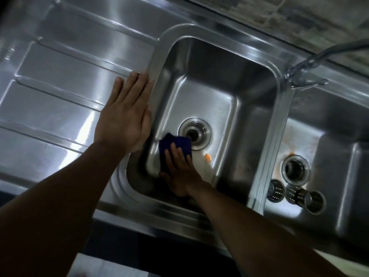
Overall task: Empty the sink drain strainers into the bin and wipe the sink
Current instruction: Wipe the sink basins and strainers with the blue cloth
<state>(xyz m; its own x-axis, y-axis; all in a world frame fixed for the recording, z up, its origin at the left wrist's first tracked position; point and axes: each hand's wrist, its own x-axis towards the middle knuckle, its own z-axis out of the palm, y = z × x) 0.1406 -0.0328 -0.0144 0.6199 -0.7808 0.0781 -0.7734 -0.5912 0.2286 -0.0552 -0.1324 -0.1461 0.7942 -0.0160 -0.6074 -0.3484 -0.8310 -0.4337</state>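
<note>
Sink unit, stainless steel, two basins with a ribbed draining board [65, 80] to the left

Left basin [209, 92]: open drain [194, 134] in the floor, no strainer seated in it. A small orange scrap [208, 157] lies on the basin floor just right of the cloth, near the drain

Right basin [327, 140]: open drain [295, 169], with orange-brown staining on the floor around and above it. Two perforated metal strainers lie on their sides on the basin floor in front of this drain: first strainer [276, 190] nearer the dividing wall, second strainer [305, 198] just beside it to the right; whether the two touch cannot be told

Cloth [175, 145]: dark blue, folded, on the floor of the left basin, its far edge reaching the rim of the drain

Right hand [178, 172]: inside the left basin, palm down, fingers spread flat over the cloth and pressing it to the floor; grip open and flat, not closed around the cloth

Left hand [125, 114]: flat on the draining board, fingers extended together, thumb side at the left rim of the left basin; grip open, holding nothing

Tap [305, 70]: chrome, mounted behind the wall between the basins, spout reaching away to the upper right

Tiled wall [299, 15]: behind the sink, dim and blurred
</note>
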